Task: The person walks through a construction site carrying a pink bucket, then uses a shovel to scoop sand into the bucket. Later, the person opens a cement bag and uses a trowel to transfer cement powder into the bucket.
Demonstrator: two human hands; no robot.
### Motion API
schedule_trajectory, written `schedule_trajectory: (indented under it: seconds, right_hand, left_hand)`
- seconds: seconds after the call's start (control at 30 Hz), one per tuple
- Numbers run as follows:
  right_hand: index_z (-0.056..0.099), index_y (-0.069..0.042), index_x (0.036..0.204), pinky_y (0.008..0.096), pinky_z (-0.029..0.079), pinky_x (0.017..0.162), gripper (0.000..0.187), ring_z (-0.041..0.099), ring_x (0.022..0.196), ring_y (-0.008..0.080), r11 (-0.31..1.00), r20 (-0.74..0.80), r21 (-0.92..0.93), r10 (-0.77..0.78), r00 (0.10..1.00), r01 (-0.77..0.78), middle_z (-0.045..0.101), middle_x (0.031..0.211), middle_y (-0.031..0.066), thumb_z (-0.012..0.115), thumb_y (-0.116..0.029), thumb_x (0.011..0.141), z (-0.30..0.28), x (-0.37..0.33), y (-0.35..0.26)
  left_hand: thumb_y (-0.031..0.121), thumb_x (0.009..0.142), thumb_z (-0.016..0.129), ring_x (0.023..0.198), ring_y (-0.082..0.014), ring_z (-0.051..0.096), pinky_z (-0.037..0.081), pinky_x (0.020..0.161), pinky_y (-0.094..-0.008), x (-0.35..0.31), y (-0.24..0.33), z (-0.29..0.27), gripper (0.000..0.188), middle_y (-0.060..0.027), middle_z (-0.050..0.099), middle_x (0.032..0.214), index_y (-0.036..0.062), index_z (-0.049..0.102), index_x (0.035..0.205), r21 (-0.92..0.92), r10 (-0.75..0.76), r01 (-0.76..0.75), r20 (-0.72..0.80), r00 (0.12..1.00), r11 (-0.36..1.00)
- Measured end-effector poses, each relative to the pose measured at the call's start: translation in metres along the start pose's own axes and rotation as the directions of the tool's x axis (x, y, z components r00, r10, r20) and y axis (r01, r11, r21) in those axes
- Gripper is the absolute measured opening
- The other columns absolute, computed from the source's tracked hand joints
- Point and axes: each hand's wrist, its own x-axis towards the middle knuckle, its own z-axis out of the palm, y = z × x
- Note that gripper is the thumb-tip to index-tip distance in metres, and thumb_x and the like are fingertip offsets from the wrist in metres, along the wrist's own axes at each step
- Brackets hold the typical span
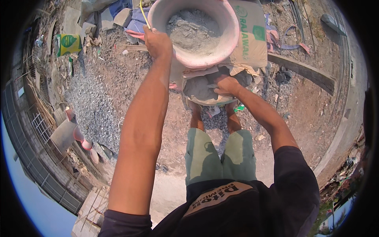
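Observation:
A wide pale-pink tub (233, 39) with a heap of grey powdery material (193, 29) inside stands at the top centre. At its left rim my left hand (158, 42) is closed around a thin yellow strip (143, 15) that rises past the tub. An opened paper sack of grey powder (198, 89) sits between the tub and my feet. My right hand (229, 85) is at this sack's mouth, fingers curled and one digit pointing left over the powder. What it grips, if anything, is hidden.
A brown paper sack (250, 39) lies right of the tub, beside a wooden plank (304, 71). Gravel (96, 106) spreads at left, below a yellow-green packet (68, 44). Several pinkish bowls (86, 144) lie farther left. A concrete edge (343, 130) runs along the right.

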Motion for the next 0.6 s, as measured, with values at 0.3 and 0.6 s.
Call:
schedule_trajectory:
  seconds: [0.3, 0.6]
  right_hand:
    - [0.067, 0.001, 0.089, 0.0449, 0.052, 0.077, 0.037, 0.065, 0.081, 0.0395, 0.982, -0.034, 0.186, 0.037, 0.999, -0.031, 0.065, 0.079, 0.0244, 0.065, -0.031, 0.071, -0.045, -0.034, -0.006]
    - [0.065, 0.002, 0.086, 0.0463, 0.051, 0.072, 0.032, 0.063, 0.076, 0.0401, 0.994, -0.127, 0.096, 0.062, 0.990, -0.050, 0.064, 0.076, 0.0233, 0.069, -0.026, 0.071, -0.103, -0.118, -0.022]
  left_hand:
    - [0.015, 0.095, 0.042, 0.106, -0.0408, 0.058, 0.045, 0.090, -0.0467, -0.004, 0.002, -0.005, 0.043, -0.0260, 0.058, 0.115, 0.0015, 0.040, 0.135, -0.044, -0.040, 0.041, 0.022, 0.999, 0.998]
    - [0.014, 0.095, 0.044, 0.108, -0.0407, 0.057, 0.044, 0.090, -0.0463, -0.002, -0.002, -0.005, 0.042, -0.0251, 0.056, 0.119, 0.0011, 0.041, 0.134, -0.079, 0.001, 0.000, 0.009, 1.000, 0.997]
